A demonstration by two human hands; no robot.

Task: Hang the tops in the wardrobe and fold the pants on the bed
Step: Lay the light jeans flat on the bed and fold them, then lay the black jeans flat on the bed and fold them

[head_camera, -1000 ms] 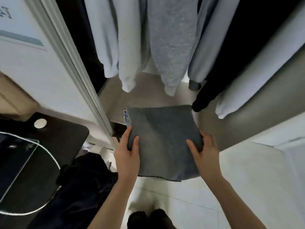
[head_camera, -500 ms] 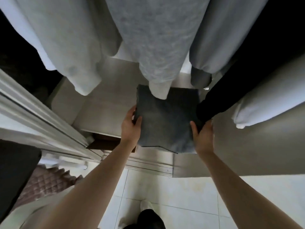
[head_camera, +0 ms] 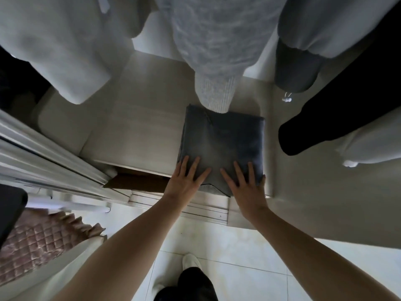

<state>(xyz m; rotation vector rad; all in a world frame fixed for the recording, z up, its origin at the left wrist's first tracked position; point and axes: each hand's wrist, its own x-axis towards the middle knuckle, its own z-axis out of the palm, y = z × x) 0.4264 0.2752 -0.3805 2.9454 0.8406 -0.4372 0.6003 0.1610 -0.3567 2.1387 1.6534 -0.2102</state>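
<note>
Two hands lie flat on one folded garment. The left hand point(head_camera: 187, 184) and the right hand point(head_camera: 246, 190) rest palm-down on the near edge of the folded grey pants point(head_camera: 221, 146), fingers straight and spread, curled round nothing. This reads as a pressing or pushing contact, not a grip: flat palms would steady the stack and slide it inward without disturbing the folds.

Location of the task item: the folded pants sit on the pale wardrobe floor point(head_camera: 138, 135), square to its front lip. The near corner slightly overhangs that lip above the sliding-door track point(head_camera: 195, 208), which would explain hands placed at the near edge.

Overhead, hung tops crowd the space. A heather-grey sleeve cuff point(head_camera: 216, 94) hangs down to the far edge of the pants and overlaps it in this view; whether it touches cannot be told. A white sweatshirt point(head_camera: 65, 51) hangs to the left, a black sleeve point(head_camera: 321, 122) and a dark grey cuff point(head_camera: 295, 70) to the right.

Judgement: the pants are folded and the placement appears nearly finished; only seating the bundle fully behind the lip seems outstanding. Risk noted: a further push could snag the hanging cuff or ruck the top layer.

Also present: a quilted pink bedspread point(head_camera: 32, 240) at lower left and white floor tiles point(head_camera: 238, 253).
</note>
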